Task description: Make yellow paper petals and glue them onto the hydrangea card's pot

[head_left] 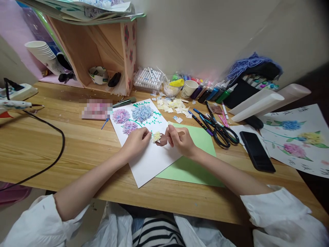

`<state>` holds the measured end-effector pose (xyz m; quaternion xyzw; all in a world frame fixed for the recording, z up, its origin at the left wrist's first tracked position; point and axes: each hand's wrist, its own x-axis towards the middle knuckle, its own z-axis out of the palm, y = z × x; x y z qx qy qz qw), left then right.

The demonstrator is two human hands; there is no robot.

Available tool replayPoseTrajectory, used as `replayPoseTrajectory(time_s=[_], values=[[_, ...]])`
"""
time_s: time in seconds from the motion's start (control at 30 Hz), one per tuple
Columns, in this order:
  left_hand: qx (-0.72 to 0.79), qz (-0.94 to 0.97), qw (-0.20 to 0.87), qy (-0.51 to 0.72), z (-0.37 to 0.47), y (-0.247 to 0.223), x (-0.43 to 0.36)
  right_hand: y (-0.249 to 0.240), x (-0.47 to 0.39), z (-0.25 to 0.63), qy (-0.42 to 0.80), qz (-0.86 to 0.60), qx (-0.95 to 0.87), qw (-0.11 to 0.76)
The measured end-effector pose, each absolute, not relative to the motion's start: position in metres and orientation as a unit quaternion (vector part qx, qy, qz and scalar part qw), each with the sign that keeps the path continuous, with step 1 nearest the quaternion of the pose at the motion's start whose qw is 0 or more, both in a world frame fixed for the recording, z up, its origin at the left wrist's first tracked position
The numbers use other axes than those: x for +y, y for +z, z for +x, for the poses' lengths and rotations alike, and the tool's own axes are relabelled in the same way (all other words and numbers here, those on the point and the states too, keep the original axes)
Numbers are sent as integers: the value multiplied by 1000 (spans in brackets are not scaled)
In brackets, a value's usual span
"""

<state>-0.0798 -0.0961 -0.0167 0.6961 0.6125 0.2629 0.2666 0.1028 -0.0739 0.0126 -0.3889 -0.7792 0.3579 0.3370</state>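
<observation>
My left hand (137, 139) rests on the white sheet (147, 166), thumb and forefinger pressed together at the edge of a small yellow paper flower (156, 137). Whether anything is between those fingertips is hidden. To the flower's right, my right hand (181, 139) is closed around a slim tan stick (182, 133), and a pale yellow bit (169, 123) shows at its fingertips. Between the hands lies a brownish patch (162, 140) that I cannot make out. Higher on the sheet are pink-purple paper flowers (121, 116), a blue one (142, 113) and green painted stems.
Green paper (197, 168) lies partly under the sheet. Behind it are yellow paper squares (177, 105), scissors (226, 134) and pens. A phone (257, 151) and a flower picture (295, 137) lie right. At left, a glue gun (15, 104) trails a black cable (63, 137).
</observation>
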Motion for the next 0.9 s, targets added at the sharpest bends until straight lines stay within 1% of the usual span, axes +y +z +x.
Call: replayPoseTrajectory(time_s=[0.33, 0.47, 0.57, 0.63, 0.7, 0.83, 0.9], values=[[608, 699, 266, 266, -80, -15, -97, 0, -69, 94, 316, -344, -828, 310], [607, 701, 265, 266, -79, -15, -97, 3, -61, 83, 293, -383, -819, 310], [606, 702, 264, 266, -80, -16, -97, 8, -55, 76, 336, -441, -769, 318], [607, 701, 263, 266, -80, -16, -97, 11, -54, 77, 378, -450, -744, 319], [610, 699, 264, 264, -81, -16, -97, 13, -54, 85, 401, -439, -729, 339], [614, 697, 266, 258, -81, -14, -96, 16, -56, 112, 380, -420, -691, 450], [612, 696, 270, 259, -81, -13, -97, 16, -54, 124, 382, -418, -665, 487]])
